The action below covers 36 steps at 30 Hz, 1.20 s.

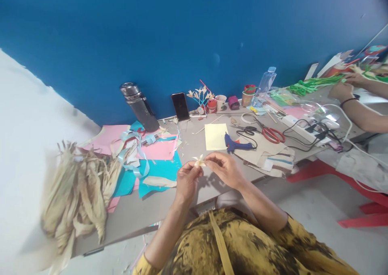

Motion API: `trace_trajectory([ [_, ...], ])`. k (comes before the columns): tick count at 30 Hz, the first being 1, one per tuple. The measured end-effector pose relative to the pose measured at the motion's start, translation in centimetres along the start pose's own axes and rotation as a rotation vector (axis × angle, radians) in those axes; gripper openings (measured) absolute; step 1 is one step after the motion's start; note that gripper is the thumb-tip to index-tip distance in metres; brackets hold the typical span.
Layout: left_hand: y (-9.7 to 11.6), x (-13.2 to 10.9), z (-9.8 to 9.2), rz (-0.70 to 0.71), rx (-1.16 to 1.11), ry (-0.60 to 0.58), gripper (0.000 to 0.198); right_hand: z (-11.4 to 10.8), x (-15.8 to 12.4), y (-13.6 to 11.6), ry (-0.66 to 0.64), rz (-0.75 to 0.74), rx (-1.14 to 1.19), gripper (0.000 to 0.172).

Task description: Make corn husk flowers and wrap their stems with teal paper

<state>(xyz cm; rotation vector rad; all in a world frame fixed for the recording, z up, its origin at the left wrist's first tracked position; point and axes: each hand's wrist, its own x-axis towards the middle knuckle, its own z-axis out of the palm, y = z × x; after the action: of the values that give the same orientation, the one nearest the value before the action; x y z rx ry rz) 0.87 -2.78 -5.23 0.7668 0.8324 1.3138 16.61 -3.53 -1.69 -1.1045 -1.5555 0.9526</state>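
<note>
My left hand (186,180) and my right hand (223,168) meet just above the near edge of the grey table (157,206). Between their fingertips is a small cream flower made of husk strips (199,160). Both hands pinch it, left from below, right from the side. A blue glue gun (236,144) lies just beyond my right hand, beside a pale yellow paper sheet (215,136). A single husk piece (159,181) rests on teal paper (157,170) to the left of my left hand.
A heap of dried corn husks (79,194) fills the table's left end, with pink paper and blue ribbon (133,153) behind. A flask (140,107), phone (180,106), finished flowers (200,95), cups, bottle (264,85) line the wall. Red scissors (273,135), power strip (303,131). Another person's hands (348,87) work at right.
</note>
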Motion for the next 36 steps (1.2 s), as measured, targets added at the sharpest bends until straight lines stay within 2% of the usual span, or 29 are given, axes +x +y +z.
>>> trace_trajectory([
  [3, 0.0, -0.1, -0.1, 0.009, 0.079, -0.025, 0.027, -0.2, -0.1, -0.3, -0.041, -0.012, -0.019, 0.019],
  [10, 0.4, -0.5, -0.2, 0.13, 0.39, -0.056, 0.02, -0.4, -0.2, -0.5, -0.013, 0.048, -0.014, 0.023],
  [20, 1.2, -0.7, -0.3, 0.208, 0.453, 0.056, 0.022, -0.4, -1.1, 0.5, -0.045, 0.136, -0.021, 0.016],
  [23, 2.3, -0.6, -1.2, 0.162, 0.367, 0.135, 0.024, -1.4, -2.1, 0.9, -0.077, 0.172, -0.055, 0.017],
  [27, 4.9, 0.5, -3.1, 0.158, 0.07, 0.121, 0.029, -4.0, -3.5, 1.3, -0.095, 0.185, -0.191, 0.017],
  [31, 7.9, 1.4, -4.1, 0.183, -0.019, 0.123, 0.032, -6.4, -4.2, 1.7, -0.057, 0.208, -0.28, 0.019],
  [33, 8.7, 1.5, -4.3, 0.216, -0.037, 0.136, 0.032, -6.8, -4.3, 1.8, -0.041, 0.218, -0.29, 0.021],
  [36, 8.8, 1.2, -4.8, 0.254, -0.058, 0.168, 0.032, -6.3, -4.1, 1.5, -0.053, 0.194, -0.327, 0.024],
])
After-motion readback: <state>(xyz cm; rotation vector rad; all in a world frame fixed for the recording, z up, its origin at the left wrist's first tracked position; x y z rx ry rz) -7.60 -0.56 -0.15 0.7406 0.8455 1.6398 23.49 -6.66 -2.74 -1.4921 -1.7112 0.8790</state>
